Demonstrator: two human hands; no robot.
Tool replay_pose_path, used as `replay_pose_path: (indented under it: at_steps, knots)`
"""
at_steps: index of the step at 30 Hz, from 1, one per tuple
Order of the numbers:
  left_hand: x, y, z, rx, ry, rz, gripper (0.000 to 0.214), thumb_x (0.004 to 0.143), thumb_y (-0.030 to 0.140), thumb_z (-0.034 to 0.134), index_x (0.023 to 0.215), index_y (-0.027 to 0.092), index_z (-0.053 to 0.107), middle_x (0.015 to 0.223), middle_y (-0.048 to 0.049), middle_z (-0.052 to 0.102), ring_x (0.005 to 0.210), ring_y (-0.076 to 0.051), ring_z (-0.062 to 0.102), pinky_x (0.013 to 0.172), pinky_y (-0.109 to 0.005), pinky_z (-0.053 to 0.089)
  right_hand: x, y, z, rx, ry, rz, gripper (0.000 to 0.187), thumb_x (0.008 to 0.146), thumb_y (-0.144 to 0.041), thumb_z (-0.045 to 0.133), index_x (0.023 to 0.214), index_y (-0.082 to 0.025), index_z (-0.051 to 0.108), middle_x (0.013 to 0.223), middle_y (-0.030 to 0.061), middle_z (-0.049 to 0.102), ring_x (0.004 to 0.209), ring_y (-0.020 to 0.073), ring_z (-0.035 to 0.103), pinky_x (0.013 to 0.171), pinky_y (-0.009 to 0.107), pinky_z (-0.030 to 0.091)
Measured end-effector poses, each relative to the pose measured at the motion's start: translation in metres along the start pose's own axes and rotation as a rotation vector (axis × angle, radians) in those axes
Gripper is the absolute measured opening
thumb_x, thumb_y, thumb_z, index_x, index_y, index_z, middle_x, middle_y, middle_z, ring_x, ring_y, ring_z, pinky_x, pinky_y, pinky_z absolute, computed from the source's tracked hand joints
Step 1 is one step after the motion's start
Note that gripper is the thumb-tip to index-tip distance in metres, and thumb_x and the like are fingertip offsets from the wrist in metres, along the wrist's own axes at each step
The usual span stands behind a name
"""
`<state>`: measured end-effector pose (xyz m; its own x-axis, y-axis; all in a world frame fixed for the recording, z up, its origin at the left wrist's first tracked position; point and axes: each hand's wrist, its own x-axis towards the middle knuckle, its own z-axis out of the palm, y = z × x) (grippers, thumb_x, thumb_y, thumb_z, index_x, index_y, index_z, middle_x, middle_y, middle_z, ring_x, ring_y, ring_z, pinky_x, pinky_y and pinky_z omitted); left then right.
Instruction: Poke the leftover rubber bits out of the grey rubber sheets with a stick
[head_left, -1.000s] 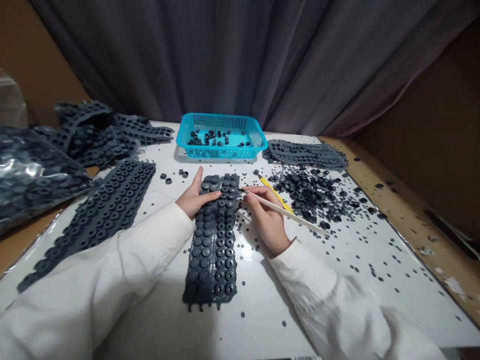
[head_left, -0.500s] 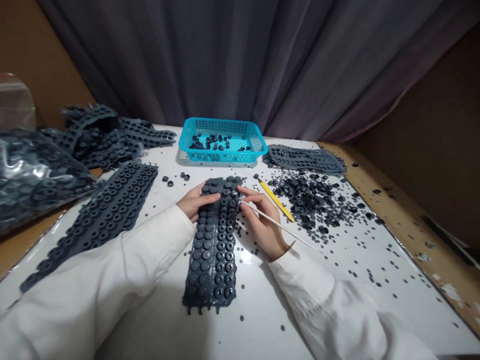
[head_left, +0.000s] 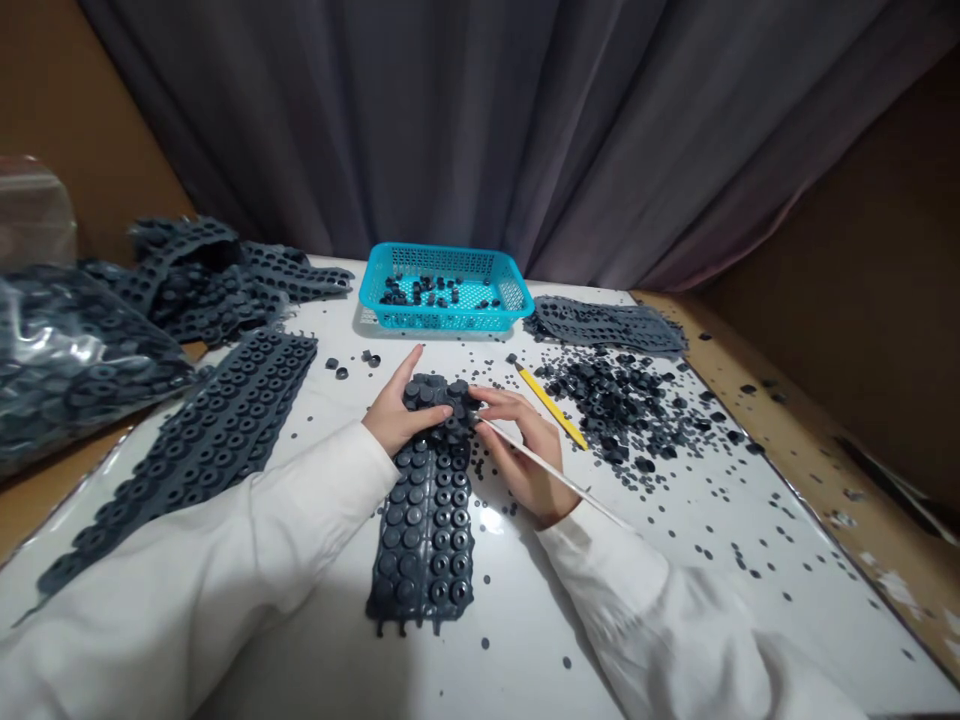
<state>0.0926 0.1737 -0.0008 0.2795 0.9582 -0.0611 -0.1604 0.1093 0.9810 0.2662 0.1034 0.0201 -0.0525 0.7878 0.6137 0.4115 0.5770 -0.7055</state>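
The left hand (head_left: 395,415) is now curling up the far end of the grey rubber strip (head_left: 427,520) lying mid-way across the white table (head_left: 517,640), fingers clasped over it, while the right hand (head_left: 525,450), gripping a thin white stick (head_left: 570,483), is closing in.

Both forearms reach forward, left hand (head_left: 401,418) with fingers curled down, right hand (head_left: 525,450) pinched closed.

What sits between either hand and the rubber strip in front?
Nothing visible. The left hand grips the far end of the rubber strip; the right hand, holding a thin stick, touches the same end.
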Motion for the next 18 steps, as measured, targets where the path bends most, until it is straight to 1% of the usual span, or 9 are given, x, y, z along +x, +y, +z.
replay_pose_path:
  at_steps: [4, 6, 9, 13, 18]
  knots:
    - [-0.0010, -0.0026, -0.0009, 0.044, -0.002, 0.063, 0.108, 0.058, 0.028, 0.083, 0.148, 0.019, 0.025, 0.120, -0.0098, 0.060, 0.108, -0.026, 0.059, 0.102, -0.041, 0.038, -0.0030, 0.0026, 0.0023, 0.138, 0.033, 0.202, 0.005, 0.088, -0.022, 0.058, 0.092, -0.023, 0.060, 0.113, 0.0075, 0.068, 0.109, 0.0201, 0.063, 0.094, 0.038, 0.050]
    - [-0.0014, -0.0037, -0.0012, 0.036, 0.002, 0.064, 0.106, 0.059, 0.029, 0.082, 0.148, 0.020, 0.025, 0.120, -0.0098, 0.059, 0.109, -0.026, 0.058, 0.103, -0.041, 0.037, -0.0044, 0.0036, 0.0031, 0.187, 0.038, 0.252, 0.004, 0.088, -0.024, 0.058, 0.091, -0.023, 0.060, 0.112, 0.0070, 0.069, 0.107, 0.0199, 0.064, 0.093, 0.037, 0.051]
    - [-0.0018, -0.0053, -0.0013, -0.010, 0.009, 0.052, 0.107, 0.058, 0.029, 0.084, 0.148, 0.021, 0.026, 0.116, -0.0087, 0.062, 0.109, -0.026, 0.058, 0.104, -0.041, 0.035, -0.0056, 0.0031, 0.0035, 0.190, 0.002, 0.261, 0.004, 0.088, -0.025, 0.059, 0.091, -0.022, 0.060, 0.111, 0.0078, 0.070, 0.106, 0.0203, 0.065, 0.093, 0.038, 0.051]
    - [-0.0009, -0.0065, -0.0022, -0.035, 0.033, 0.026, 0.110, 0.052, 0.024, 0.087, 0.146, 0.021, 0.030, 0.111, -0.0071, 0.064, 0.109, -0.027, 0.058, 0.105, -0.041, 0.034, -0.0064, 0.0008, 0.0035, 0.162, -0.055, 0.251, 0.005, 0.088, -0.025, 0.059, 0.092, -0.022, 0.059, 0.111, 0.0090, 0.069, 0.105, 0.0215, 0.065, 0.090, 0.039, 0.053]
    - [-0.0001, -0.0059, -0.0033, -0.010, 0.096, -0.018, 0.107, 0.050, 0.023, 0.088, 0.144, 0.021, 0.036, 0.108, -0.0064, 0.064, 0.109, -0.027, 0.058, 0.103, -0.039, 0.037, -0.0075, 0.0015, 0.0036, 0.115, -0.068, 0.184, 0.007, 0.088, -0.024, 0.058, 0.094, -0.022, 0.060, 0.112, 0.0087, 0.069, 0.105, 0.0217, 0.065, 0.091, 0.040, 0.053]
